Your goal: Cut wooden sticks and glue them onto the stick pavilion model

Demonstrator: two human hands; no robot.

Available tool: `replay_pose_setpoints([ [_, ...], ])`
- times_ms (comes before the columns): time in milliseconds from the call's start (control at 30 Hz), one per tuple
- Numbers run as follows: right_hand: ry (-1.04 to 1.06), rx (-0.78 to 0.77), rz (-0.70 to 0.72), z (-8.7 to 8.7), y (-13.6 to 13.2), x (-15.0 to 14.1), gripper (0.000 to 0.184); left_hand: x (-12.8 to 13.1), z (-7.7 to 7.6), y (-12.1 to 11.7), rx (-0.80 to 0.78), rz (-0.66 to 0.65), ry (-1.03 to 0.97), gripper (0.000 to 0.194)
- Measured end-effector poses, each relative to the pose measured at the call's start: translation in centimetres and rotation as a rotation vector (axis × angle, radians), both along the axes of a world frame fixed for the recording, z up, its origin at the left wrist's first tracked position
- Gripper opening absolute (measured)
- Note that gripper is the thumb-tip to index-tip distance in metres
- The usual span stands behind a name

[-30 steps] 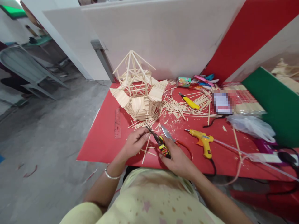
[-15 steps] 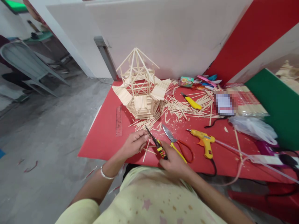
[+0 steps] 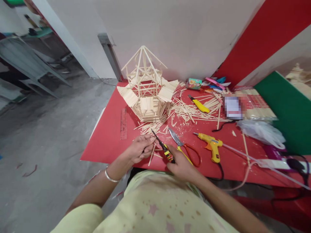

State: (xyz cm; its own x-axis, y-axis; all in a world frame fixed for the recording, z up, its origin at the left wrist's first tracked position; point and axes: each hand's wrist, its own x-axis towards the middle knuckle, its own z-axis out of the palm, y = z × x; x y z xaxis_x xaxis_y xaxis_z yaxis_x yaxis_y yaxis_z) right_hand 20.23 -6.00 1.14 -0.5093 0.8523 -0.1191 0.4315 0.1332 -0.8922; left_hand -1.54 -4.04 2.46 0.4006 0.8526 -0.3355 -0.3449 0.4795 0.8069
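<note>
My right hand [image 3: 181,163] is wrapped round long-nosed pliers [image 3: 167,152] with black and yellow handles; their dark, narrow tip points away to the upper left. Just beside that tip, my left hand [image 3: 141,148] is closed, thumb and fingers pinched together; whatever they hold is too small or hidden to make out. A few loose sticks [image 3: 152,155] lie on the red tabletop [image 3: 107,145] between and below the hands. Beyond them stands a model of thin wooden sticks [image 3: 147,103], with a pointed open frame over flared panels. Scissors [image 3: 176,137] with red and yellow handles rest by my right hand.
A clear ruler [image 3: 123,124] lies left of the model. Rightward are a stick pile [image 3: 187,111], a yellow cutter knife [image 3: 200,105], a yellow glue gun [image 3: 212,145] with its cord, a plastic bag [image 3: 262,131] and a green board [image 3: 286,110]. A wall [image 3: 179,38] rises behind.
The view has shifted slightly. My left hand's fingers have curled a little differently near the pliers' tip; the right hand keeps its hold on the pliers.
</note>
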Motion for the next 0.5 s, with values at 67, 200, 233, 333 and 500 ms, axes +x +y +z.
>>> replay_pose_setpoints([
  [67,0.014,0.024,0.024,0.0,0.1,0.2,0.064,0.0,0.0,0.1,0.038,0.021,0.072,0.033],
  [200,0.005,0.077,0.050,0.2,0.2,0.5,0.071,0.1,0.7,0.3,0.262,0.071,0.379,0.037],
  [233,-0.007,0.075,0.049,0.2,0.1,0.5,0.070,0.1,0.9,0.4,0.357,0.082,0.464,0.037],
  [333,-0.032,0.045,0.025,0.0,-0.1,0.3,0.067,0.1,1.1,0.3,0.598,0.116,0.649,0.038],
  [500,-0.023,0.058,-0.037,-0.2,-0.2,-0.4,0.065,0.3,0.5,-0.1,0.685,0.189,0.775,0.036],
])
